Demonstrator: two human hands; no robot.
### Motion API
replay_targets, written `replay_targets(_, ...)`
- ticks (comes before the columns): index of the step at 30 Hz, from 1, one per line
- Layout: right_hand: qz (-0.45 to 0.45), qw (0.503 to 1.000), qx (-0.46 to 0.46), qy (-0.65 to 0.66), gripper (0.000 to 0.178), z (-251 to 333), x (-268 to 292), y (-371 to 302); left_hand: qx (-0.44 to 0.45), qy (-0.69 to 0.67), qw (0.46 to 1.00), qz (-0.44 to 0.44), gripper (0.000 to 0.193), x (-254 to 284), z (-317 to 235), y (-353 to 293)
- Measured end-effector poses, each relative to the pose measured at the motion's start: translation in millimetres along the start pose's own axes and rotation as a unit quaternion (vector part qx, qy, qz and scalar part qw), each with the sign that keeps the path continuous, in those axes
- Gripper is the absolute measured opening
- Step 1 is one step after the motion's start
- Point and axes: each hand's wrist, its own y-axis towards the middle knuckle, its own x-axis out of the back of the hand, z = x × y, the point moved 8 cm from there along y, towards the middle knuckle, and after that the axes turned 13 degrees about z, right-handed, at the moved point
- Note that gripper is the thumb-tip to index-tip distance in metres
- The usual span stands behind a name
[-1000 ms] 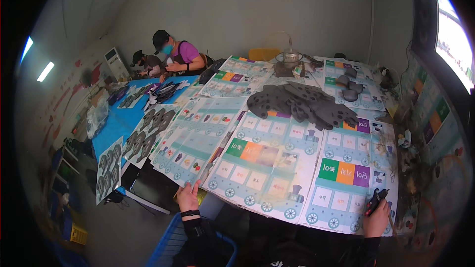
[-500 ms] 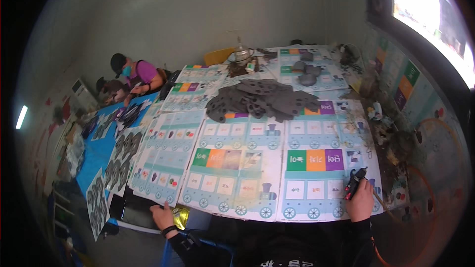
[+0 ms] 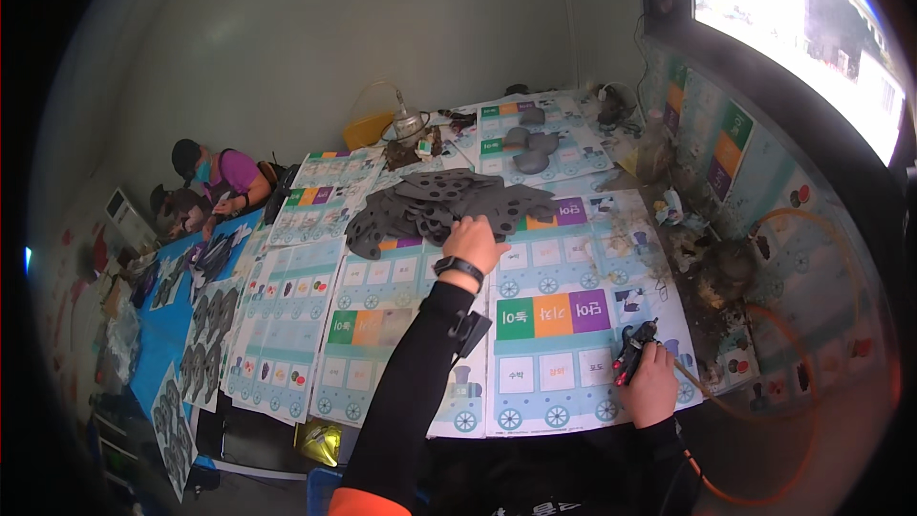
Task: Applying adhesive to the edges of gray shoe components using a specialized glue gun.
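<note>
My left hand (image 3: 472,250) reaches to the near edge of a heap of dark grey flat pieces with round holes (image 3: 435,205). Its fingertips are at the heap, with the thumb apart from the fingers; no piece is visibly lifted. In my right hand (image 3: 652,390), by the table's right front corner, is a small black-and-red handheld tool (image 3: 632,352). An orange hose (image 3: 814,401) curves away on that side. The fingers are wrapped around the tool, and its tip points away from me.
Printed sheets (image 3: 554,411) cover the table. Rounded grey pieces (image 3: 535,151) and a metal kettle-like vessel (image 3: 409,124) stand at the back. At left, a person in a purple top (image 3: 239,175) works by a blue-covered table (image 3: 153,334). A yellow shiny object (image 3: 320,441) is below the front edge.
My left hand has moved from beside the table's front edge up to the grey heap. The right hand keeps hold of the tool. The whole view has shifted slightly.
</note>
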Motion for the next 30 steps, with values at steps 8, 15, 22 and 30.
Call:
replay_targets(8,0.01,1.0,0.015,0.016,0.041,-4,1,-2,0.063,0.089,0.994,0.03,0.022,-78,1,79)
replay_targets(15,0.022,0.999,0.024,0.035,0.035,-5,2,-1,0.008,-0.122,0.968,-0.218,0.017,13,9,45)
replay_targets(22,0.005,0.996,0.089,0.018,0.057,-22,-23,3,-0.086,-0.451,0.844,-0.275,0.027,66,-11,-84)
replay_targets(30,0.101,0.992,0.07,-0.04,0.055,-25,-21,22,-0.054,-0.567,0.778,-0.267,0.034,-8,-80,-253)
